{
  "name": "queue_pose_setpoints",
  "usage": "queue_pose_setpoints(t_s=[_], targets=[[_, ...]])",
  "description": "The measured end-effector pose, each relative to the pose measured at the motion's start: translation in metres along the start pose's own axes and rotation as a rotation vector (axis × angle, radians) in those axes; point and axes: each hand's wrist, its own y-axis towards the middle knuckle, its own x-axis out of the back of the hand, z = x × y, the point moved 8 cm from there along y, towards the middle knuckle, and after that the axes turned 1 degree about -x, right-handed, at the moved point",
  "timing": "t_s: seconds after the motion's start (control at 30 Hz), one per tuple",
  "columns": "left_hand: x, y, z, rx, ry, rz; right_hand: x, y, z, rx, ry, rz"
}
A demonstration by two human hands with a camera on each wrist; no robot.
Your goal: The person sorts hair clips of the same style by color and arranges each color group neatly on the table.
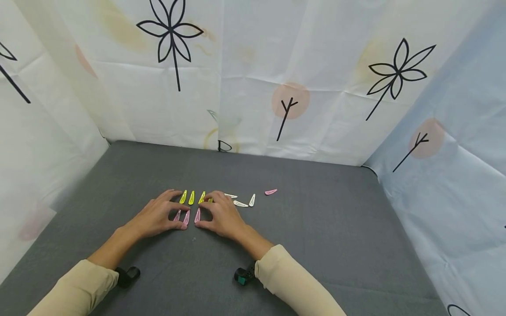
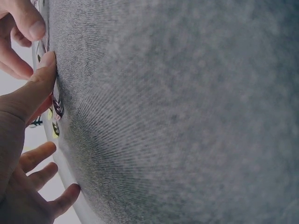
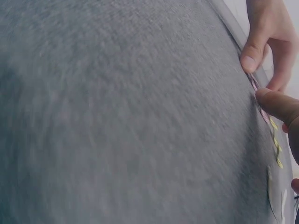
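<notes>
In the head view my left hand [image 1: 158, 214] pinches a pink snap hair clip [image 1: 186, 217] end to end between thumb and index finger. Another pink clip [image 1: 177, 215] lies just left of it, within the curve of that hand. Facing it, my right hand [image 1: 226, 216] holds a further pink clip [image 1: 197, 215] the same way. Above these, a row of yellow hair clips [image 1: 191, 198] lies on the cloth, the rightmost partly hidden by the right fingers. Both wrist views show the thumbs low at the cloth, near each other.
White clips [image 1: 252, 200] lie loosely right of the right hand, one partly behind it. A single pink clip [image 1: 270, 192] sits farther right. The grey cloth surface [image 1: 316, 228] meets patterned white curtains [image 1: 253, 79] at the back and both sides.
</notes>
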Motion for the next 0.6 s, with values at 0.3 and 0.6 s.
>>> queue_pose_setpoints(t_s=[0.3, 0.6], targets=[[0.002, 0.0, 0.002, 0.008, -0.003, 0.006, 0.029, -0.013, -0.052, -0.151, 0.047, -0.076], [0.0, -0.003, -0.001, -0.016, -0.004, -0.013, 0.058, -0.05, -0.124, -0.392, 0.02, -0.252]])
